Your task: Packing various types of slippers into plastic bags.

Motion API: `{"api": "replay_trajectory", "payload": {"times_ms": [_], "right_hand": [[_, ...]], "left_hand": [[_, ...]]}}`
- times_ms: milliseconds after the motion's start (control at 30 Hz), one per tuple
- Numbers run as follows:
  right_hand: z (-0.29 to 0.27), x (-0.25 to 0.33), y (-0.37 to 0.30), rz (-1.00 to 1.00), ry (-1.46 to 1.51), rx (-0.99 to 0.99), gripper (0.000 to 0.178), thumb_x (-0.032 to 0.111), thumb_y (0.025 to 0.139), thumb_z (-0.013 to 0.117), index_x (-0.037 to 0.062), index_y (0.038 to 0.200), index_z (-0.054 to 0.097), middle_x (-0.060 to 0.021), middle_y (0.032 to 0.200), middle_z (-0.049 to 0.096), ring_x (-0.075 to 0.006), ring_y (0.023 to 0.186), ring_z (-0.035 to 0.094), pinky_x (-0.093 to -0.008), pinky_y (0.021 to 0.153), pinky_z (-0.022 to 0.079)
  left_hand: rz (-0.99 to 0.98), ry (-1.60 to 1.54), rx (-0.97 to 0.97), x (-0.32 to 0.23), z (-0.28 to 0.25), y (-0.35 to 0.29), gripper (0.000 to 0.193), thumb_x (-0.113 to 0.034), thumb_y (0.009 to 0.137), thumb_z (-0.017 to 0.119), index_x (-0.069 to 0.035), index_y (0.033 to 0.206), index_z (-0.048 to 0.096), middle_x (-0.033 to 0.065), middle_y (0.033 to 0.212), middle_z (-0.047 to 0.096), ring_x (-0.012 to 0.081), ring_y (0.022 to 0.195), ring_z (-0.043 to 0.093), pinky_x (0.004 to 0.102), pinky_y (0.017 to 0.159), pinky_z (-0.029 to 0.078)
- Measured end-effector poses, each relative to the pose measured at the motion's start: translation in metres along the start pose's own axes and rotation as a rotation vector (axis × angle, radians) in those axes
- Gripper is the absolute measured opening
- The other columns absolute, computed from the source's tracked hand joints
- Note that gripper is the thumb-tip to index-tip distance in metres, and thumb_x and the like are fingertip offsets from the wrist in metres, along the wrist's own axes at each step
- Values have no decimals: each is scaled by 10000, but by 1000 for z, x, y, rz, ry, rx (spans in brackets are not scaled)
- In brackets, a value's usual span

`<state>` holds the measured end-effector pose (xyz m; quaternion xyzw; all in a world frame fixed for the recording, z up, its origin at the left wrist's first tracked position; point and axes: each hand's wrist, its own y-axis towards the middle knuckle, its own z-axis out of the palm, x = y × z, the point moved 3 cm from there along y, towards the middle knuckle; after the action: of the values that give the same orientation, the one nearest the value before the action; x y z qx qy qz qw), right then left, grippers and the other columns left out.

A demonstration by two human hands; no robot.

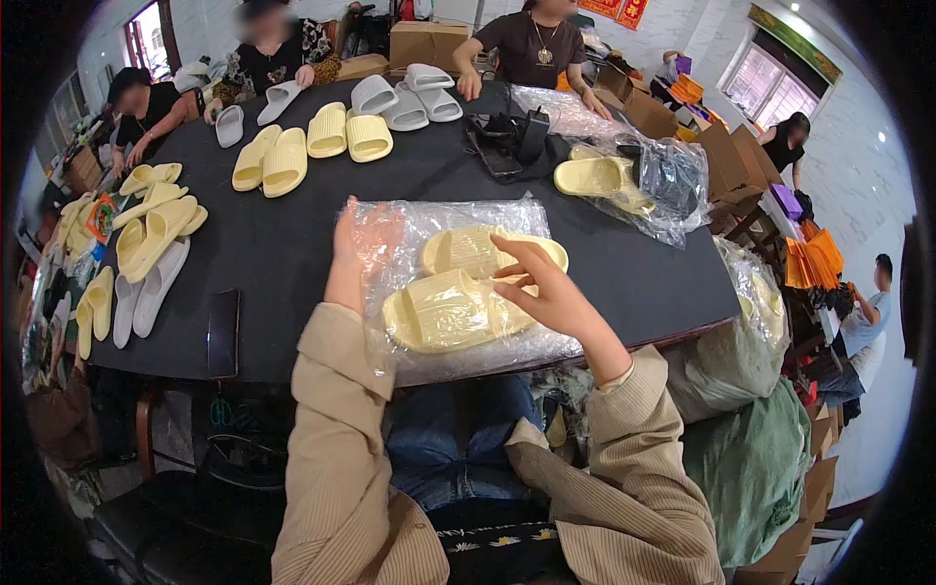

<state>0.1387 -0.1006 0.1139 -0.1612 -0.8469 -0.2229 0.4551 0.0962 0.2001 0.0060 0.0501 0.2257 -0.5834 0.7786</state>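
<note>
Veiling left hand (353,255): clear bag (458,219), yellow slippers (468,288).

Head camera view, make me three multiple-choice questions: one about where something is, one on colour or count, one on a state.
1. Where does the black phone lie?
A. on the table's near left edge
B. inside the bag
C. on a chair

2. What colour are the two slippers in the clear plastic bag?
A. grey
B. pale yellow
C. black

3. How is the left hand?
A. clenched in a fist
B. open, inside the bag
C. resting flat on the phone

Key: 1 A, it lies on the black table by the edge. 2 B, both are pale yellow. 3 B, its fingers show through the plastic, while the right hand rests on the slippers.
</note>
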Motion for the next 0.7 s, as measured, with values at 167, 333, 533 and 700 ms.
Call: {"api": "replay_trajectory", "payload": {"times_ms": [167, 333, 533, 700], "right_hand": [[-38, -56, -20, -142, -520, -266, 522, 187, 874, 694, 62, 1341, 499, -168, 1296, 519, -328, 1142, 569, -384, 920, 492], [-67, -112, -40, 213, -51, -287, 441, 246, 961, 601, 17, 1324, 500, -133, 1112, 654, -226, 1061, 618, -334, 912, 480], [-40, -76, -26, 197, 282, 85, 393, 187, 984, 568, 17, 1335, 521, -93, 952, 692, -117, 885, 641, -273, 841, 492], [-43, -40, -32, 149, 420, 168, 552, 90, 962, 580, 40, 1464, 357, -107, 909, 705, -103, 734, 655, -248, 715, 522]], "left_hand": [[115, 223, -56, -57, 9, -19, 771, -562, 943, 479, -26, 1472, 311, 233, 1474, 377, 350, 1351, 386, 477, 1111, 308], [939, 1617, -234, -58, 28, -68, 503, -268, 953, 583, -28, 1379, 463, 192, 1420, 456, 315, 1332, 419, 391, 1111, 320], [577, 1855, -8, 12, 25, -85, 581, -338, 986, 496, -1, 1441, 365, 211, 1504, 351, 324, 1412, 314, 411, 1153, 241], [464, 2245, -178, 28, -27, -71, 692, -466, 1011, 325, 12, 1502, 226, 197, 1545, 288, 316, 1444, 256, 509, 1174, 133]]}}
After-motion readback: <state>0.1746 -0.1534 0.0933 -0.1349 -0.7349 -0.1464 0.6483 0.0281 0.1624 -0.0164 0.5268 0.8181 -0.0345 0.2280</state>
